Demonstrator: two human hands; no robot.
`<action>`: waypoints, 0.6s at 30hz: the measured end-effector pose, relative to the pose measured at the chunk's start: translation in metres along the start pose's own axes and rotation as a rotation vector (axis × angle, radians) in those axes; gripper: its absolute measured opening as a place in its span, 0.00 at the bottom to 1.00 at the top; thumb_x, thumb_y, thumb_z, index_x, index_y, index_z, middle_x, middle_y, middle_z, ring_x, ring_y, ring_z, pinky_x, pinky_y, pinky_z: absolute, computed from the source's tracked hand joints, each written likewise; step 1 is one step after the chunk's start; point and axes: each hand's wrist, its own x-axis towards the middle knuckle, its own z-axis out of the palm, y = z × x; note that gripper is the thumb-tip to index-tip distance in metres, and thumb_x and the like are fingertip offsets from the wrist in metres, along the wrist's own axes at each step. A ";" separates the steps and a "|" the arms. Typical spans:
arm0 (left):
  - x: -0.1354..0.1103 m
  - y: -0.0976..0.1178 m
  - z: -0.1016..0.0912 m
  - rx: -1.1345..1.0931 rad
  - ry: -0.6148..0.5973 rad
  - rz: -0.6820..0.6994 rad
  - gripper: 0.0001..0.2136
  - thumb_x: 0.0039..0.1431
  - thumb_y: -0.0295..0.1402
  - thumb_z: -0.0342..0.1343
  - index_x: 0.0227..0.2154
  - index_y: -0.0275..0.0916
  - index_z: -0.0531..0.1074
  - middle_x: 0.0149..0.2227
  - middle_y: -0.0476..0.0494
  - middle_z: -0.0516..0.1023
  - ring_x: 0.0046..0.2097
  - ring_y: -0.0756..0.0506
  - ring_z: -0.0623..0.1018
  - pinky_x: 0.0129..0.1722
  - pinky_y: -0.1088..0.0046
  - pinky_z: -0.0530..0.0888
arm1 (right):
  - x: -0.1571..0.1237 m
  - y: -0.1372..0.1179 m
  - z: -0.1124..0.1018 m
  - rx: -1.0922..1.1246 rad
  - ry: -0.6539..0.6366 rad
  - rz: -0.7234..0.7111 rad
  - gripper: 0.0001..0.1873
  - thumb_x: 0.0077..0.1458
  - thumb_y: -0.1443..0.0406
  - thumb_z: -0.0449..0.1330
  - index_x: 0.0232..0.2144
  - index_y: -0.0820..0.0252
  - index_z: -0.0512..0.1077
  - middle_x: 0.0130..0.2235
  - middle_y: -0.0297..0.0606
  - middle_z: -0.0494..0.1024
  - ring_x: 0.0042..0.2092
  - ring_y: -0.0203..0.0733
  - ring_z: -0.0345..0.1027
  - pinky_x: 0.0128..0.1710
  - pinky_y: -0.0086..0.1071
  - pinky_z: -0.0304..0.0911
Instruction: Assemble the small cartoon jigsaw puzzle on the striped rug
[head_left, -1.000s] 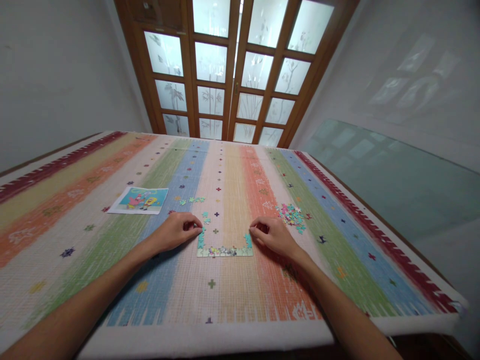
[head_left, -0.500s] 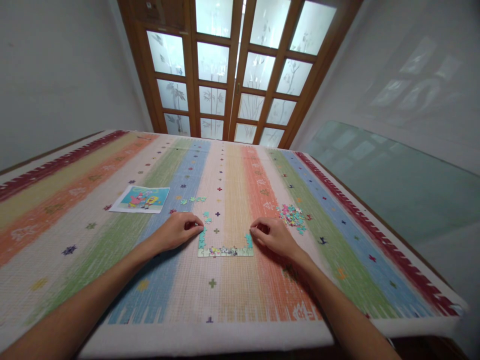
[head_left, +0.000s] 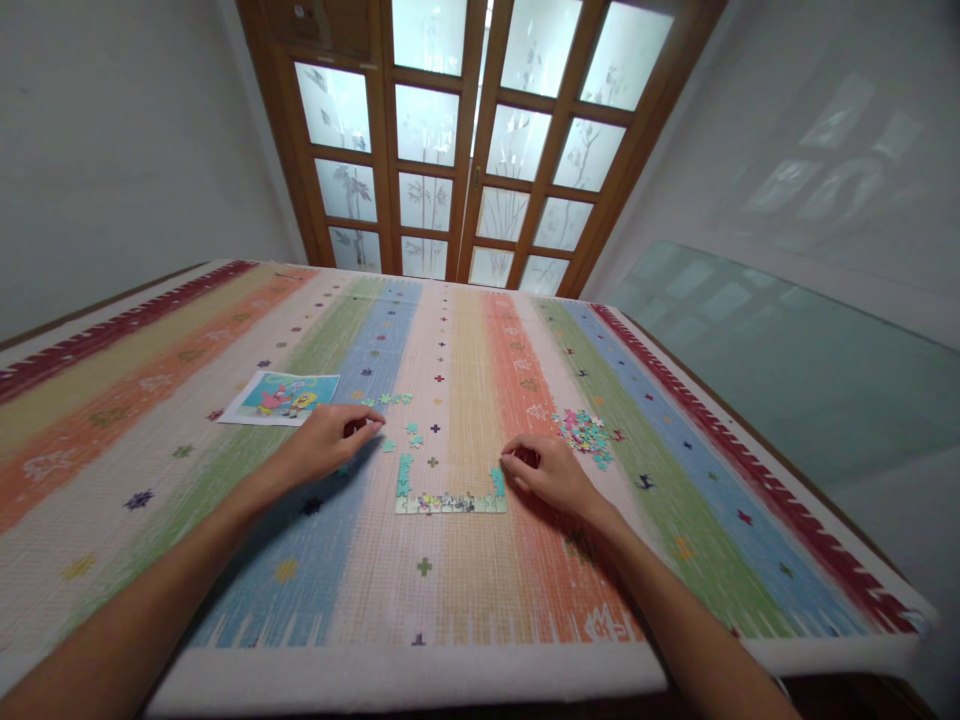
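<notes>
Holding the left hand curled near loose turquoise jigsaw pieces and the right hand, fingertips bunched, by the U-shaped turquoise-and-pale-green puzzle border on multicoloured striped cloth; unable to tell whether gripping anything.

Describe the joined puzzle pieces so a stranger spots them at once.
On the striped tablecloth, look between the left hand and right hand. The joined puzzle pieces form a U open at the far side, unlike the jumbled pile to the right.
</notes>
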 end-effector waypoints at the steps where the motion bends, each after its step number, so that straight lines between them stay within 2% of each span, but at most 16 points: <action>1: 0.001 -0.004 -0.006 0.023 0.007 -0.005 0.17 0.61 0.44 0.52 0.38 0.38 0.82 0.32 0.43 0.82 0.31 0.44 0.74 0.34 0.69 0.67 | 0.000 0.000 0.000 -0.001 0.002 -0.002 0.08 0.54 0.66 0.59 0.29 0.59 0.78 0.24 0.34 0.77 0.26 0.37 0.66 0.30 0.31 0.59; 4: 0.001 -0.017 -0.022 0.035 -0.024 -0.017 0.17 0.58 0.45 0.54 0.37 0.39 0.82 0.27 0.44 0.79 0.28 0.45 0.73 0.32 0.71 0.66 | 0.000 0.000 0.000 -0.006 0.001 -0.001 0.07 0.54 0.67 0.59 0.29 0.59 0.78 0.24 0.34 0.77 0.26 0.37 0.66 0.31 0.31 0.59; 10: -0.005 -0.029 -0.042 0.016 -0.237 -0.029 0.15 0.52 0.43 0.57 0.34 0.39 0.83 0.21 0.49 0.72 0.24 0.47 0.68 0.28 0.73 0.63 | 0.000 0.002 0.000 -0.011 -0.012 0.001 0.07 0.54 0.67 0.59 0.29 0.59 0.78 0.24 0.34 0.77 0.26 0.38 0.67 0.31 0.31 0.60; 15: -0.013 -0.030 -0.049 -0.014 -0.441 -0.029 0.13 0.48 0.43 0.62 0.32 0.40 0.82 0.20 0.53 0.67 0.23 0.49 0.66 0.27 0.74 0.62 | 0.001 0.003 0.000 -0.017 -0.007 0.001 0.07 0.55 0.66 0.59 0.29 0.59 0.78 0.24 0.35 0.77 0.26 0.38 0.67 0.31 0.32 0.60; 18: -0.013 -0.030 -0.047 0.002 -0.487 -0.039 0.13 0.47 0.44 0.64 0.31 0.41 0.81 0.20 0.54 0.66 0.24 0.49 0.67 0.28 0.75 0.61 | 0.000 0.002 0.000 -0.016 -0.006 -0.005 0.08 0.55 0.66 0.58 0.29 0.59 0.78 0.24 0.34 0.76 0.26 0.38 0.66 0.31 0.32 0.60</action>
